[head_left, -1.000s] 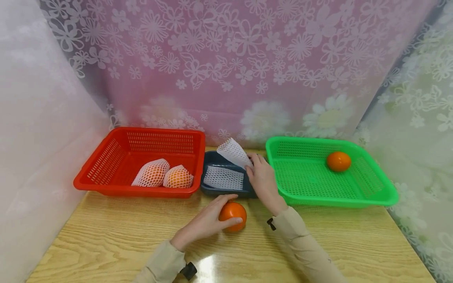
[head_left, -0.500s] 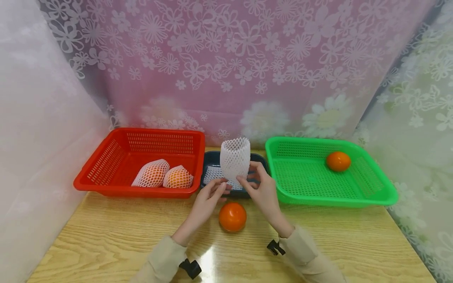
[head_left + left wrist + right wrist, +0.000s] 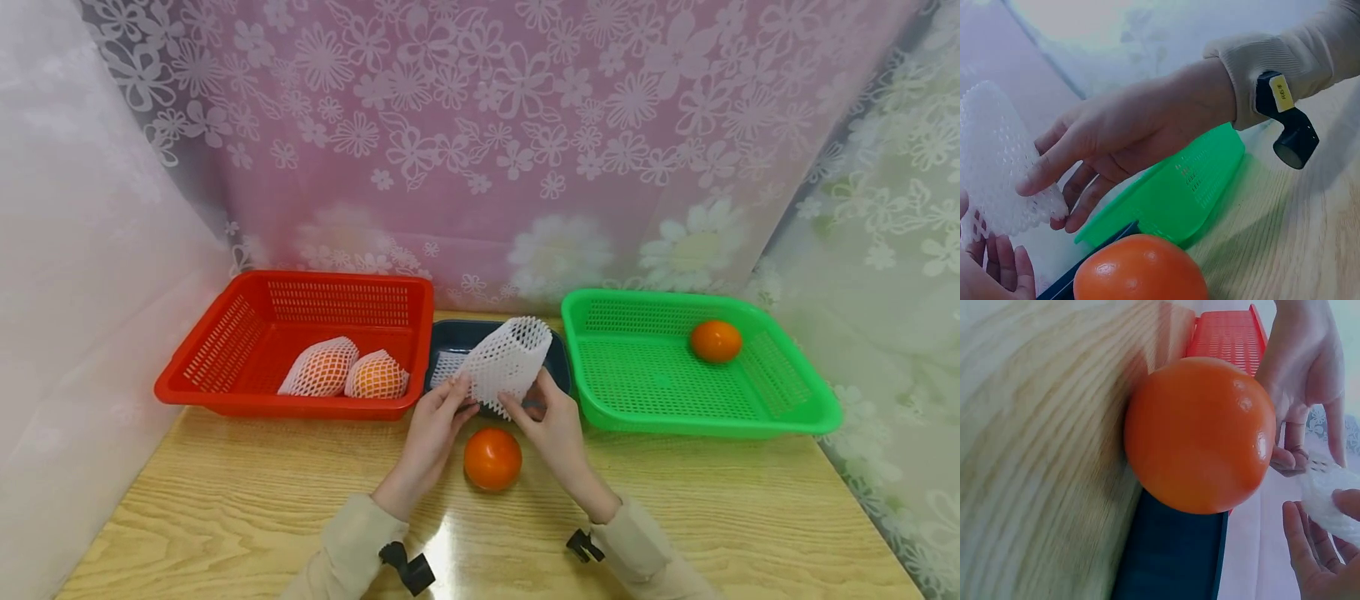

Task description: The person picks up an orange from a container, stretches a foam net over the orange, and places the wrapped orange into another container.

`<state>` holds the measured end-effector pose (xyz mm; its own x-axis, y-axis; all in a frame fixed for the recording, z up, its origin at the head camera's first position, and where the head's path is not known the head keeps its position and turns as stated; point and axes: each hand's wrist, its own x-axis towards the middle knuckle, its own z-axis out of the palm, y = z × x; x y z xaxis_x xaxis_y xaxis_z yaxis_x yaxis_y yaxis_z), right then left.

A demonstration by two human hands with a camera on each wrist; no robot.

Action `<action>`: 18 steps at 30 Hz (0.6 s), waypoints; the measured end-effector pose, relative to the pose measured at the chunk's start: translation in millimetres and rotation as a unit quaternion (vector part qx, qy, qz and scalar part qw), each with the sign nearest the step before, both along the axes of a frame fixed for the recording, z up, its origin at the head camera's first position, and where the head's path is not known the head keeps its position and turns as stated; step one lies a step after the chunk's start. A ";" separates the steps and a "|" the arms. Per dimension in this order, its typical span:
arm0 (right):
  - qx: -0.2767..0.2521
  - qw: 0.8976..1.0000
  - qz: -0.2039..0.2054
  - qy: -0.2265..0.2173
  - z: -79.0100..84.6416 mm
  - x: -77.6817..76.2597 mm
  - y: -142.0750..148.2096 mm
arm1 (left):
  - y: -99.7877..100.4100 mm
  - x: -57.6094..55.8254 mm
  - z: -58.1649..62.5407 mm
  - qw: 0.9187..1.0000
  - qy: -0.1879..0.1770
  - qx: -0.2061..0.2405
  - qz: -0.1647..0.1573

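Just over the near edge of the tray (image 3: 452, 335), tilted, open mouth toward the far right: a white net (image 3: 504, 367), pinched at its lower end in both left hand (image 3: 430, 429) and right hand (image 3: 558, 421). Hard to tell: the exact lie of the fingertips behind the mesh. Left hand cut off at the lower left of the left wrist view, right hand at the lower right of the right wrist view. On the tabletop (image 3: 247, 500), just before the tray and between the wrists: an orange fruit (image 3: 492, 459), clear of both hands. In the tray's left part: another net (image 3: 447, 364), largely hidden behind the held one.

Toward the far left corner: a red basket (image 3: 247, 401), with two netted fruits (image 3: 327, 369) by its near wall, undersides hidden by the rim. Toward the far right corner: a green basket (image 3: 675, 424), with a bare fruit (image 3: 716, 341) near its far right corner.

Tabletop of pale, grained wood, with a bright reflection by the left forearm; near edge out of frame, far edge mostly hidden behind the baskets. Beyond: a pink flowered curtain (image 3: 480, 125), top cut off.
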<state>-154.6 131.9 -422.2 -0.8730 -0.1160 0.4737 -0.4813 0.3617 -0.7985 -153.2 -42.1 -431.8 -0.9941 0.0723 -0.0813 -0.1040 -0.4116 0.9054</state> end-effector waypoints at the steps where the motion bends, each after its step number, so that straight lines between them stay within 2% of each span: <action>1: -0.004 1.000 0.004 -0.006 -0.4 0.6 0.6 | 0.0 -0.2 0.2 1.000 -0.001 0.004 -0.001; 5: -0.054 0.996 0.063 -0.027 0.3 4.5 3.5 | 0.0 -0.3 1.9 0.999 -0.011 0.035 -0.016; 8: -0.117 0.986 0.108 -0.051 3.2 6.7 5.2 | -0.2 0.3 3.7 0.996 -0.019 0.073 -0.041; 11: -0.154 0.978 0.108 -0.091 5.7 7.3 6.9 | 0.0 1.9 6.2 0.990 -0.024 0.113 -0.079; 14: -0.129 0.979 0.071 -0.139 7.5 8.7 8.8 | 1.4 3.6 8.2 0.983 -0.027 0.139 -0.119; 18: -0.056 0.982 0.046 -0.175 6.8 12.4 9.5 | 4.1 4.0 6.9 0.981 -0.018 0.111 -0.157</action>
<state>-142.2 141.4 -415.4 -0.9731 -0.1656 0.1601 -0.1959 0.2298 -0.9533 -149.2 -38.0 -424.9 -0.9169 0.3940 -0.0630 -0.2866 -0.5403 0.7911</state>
